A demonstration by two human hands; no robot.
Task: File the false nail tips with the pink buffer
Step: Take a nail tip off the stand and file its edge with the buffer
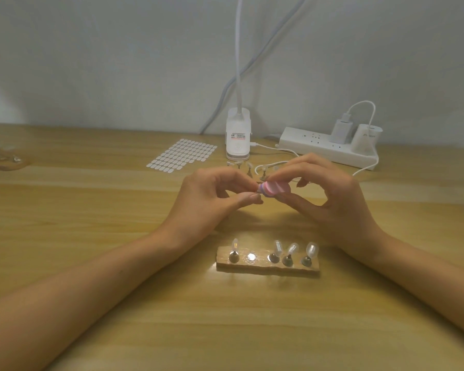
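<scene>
Left hand (212, 195) pinches a mostly hidden tip against the buffer (273, 189) pinched by right hand (332, 202); hard strokes could flick it onto the bench (91, 210).

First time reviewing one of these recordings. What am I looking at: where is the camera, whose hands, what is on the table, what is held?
No machine here: a person works bare-handed, and the single picture comes from a camera on their head, looking down. The right hand grips a small pink buffer block. The left hand pinches a small piece against its end; it is too hidden to name. On the light wooden table, nearest, a wooden holder block carries four clear false nail tips on little stands, with one spot bare. Further back lie a sheet of small white oval stickers, a white lamp base and a white power strip.
</scene>
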